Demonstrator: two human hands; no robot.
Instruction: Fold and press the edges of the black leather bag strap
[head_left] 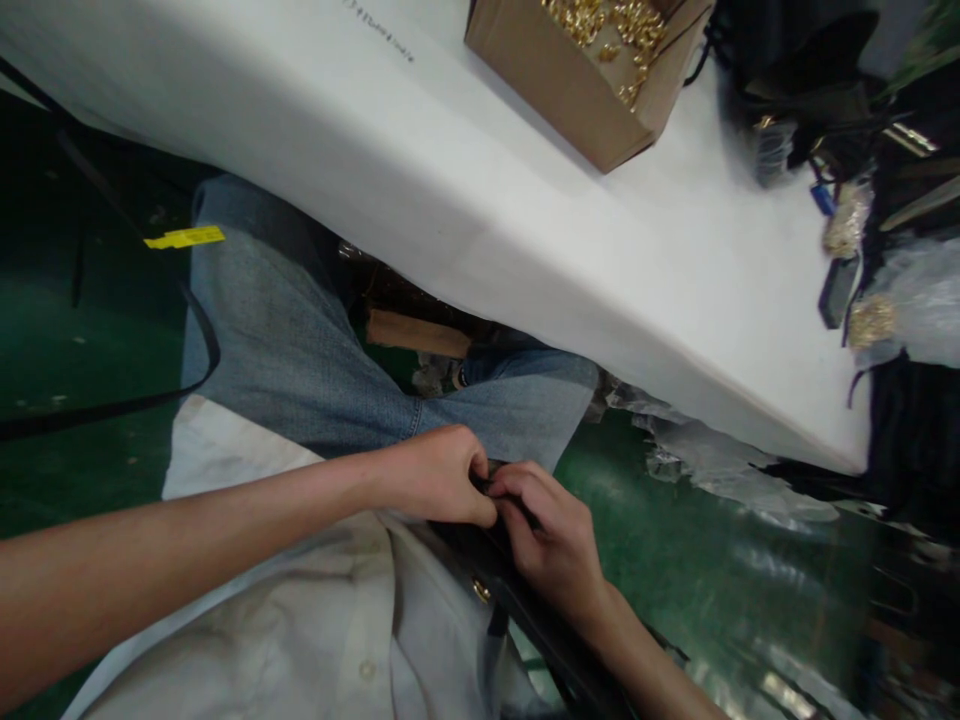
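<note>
My left hand [439, 472] and my right hand [551, 530] meet over my lap, both with fingers curled and pinched together on the end of a black strap [517, 600]. The strap runs down between my legs and carries a small gold fitting [481, 591]. What sits right between the fingertips is hidden. I wear blue jeans [300, 350] and a white shirt [300, 620].
A white table [450, 160] slants across the top. On it stands a cardboard box [570, 90] holding several small gold metal parts [607, 25]. Black bags and plastic-wrapped hardware [862, 220] pile at the right. Green floor [712, 560] lies below, with yellow tape [184, 237] at the left.
</note>
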